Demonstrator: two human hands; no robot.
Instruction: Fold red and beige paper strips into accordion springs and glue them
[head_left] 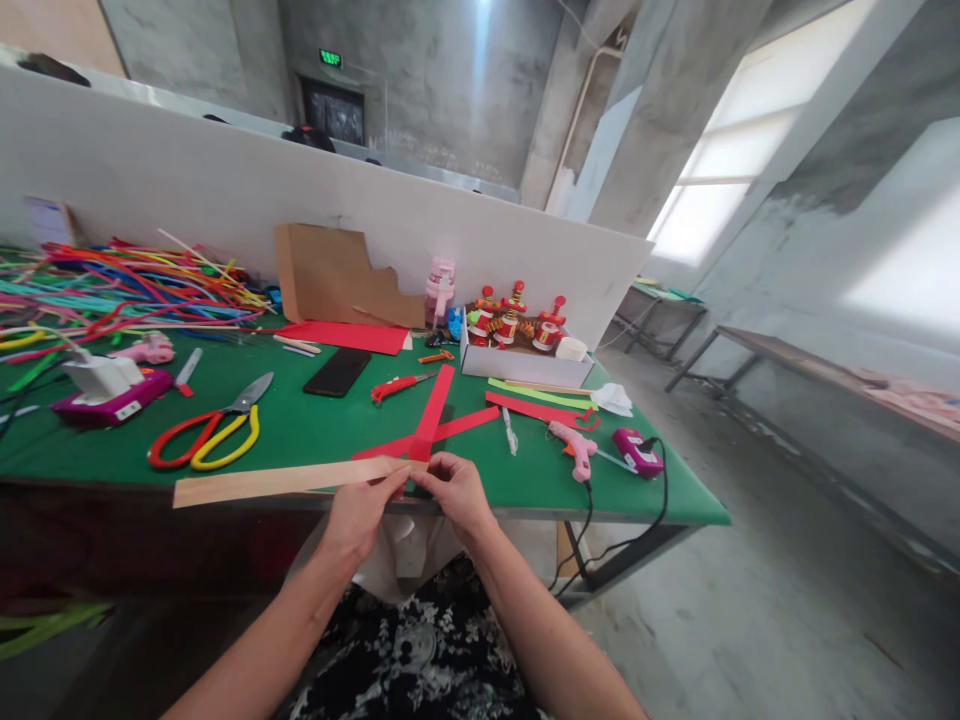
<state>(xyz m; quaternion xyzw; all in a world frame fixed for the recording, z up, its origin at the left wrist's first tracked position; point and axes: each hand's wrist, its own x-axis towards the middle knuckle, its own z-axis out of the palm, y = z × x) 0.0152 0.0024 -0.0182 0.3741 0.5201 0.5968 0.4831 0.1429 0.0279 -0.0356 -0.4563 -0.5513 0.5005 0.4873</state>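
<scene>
Head view, read left to right. A tangle of coloured pipe cleaners [127, 285] is lying at the far left of the green table [300, 420], and red-and-yellow scissors [206, 435] are resting nearer the front edge. A long tan paper strip [285, 481] is running along that front edge, its left end hanging free and its right end meeting the hands. The left hand [358, 515] is pinching the strip close to its right end between thumb and fingertips; the right hand [457, 492], just beside it, is pinching the very tip, where crossed red strips [431, 420] are lying under the fingers. A dark phone [337, 371] is lying behind them, and a pink glue gun [571, 447] is lying well to the right with its cord trailing off the table. The strip is probably very light and thin, stiff enough along its length to stay nearly straight yet easily creased or torn, so it is best gripped flat between fingertip pads near the end being worked, with the free length resting on the table.
</scene>
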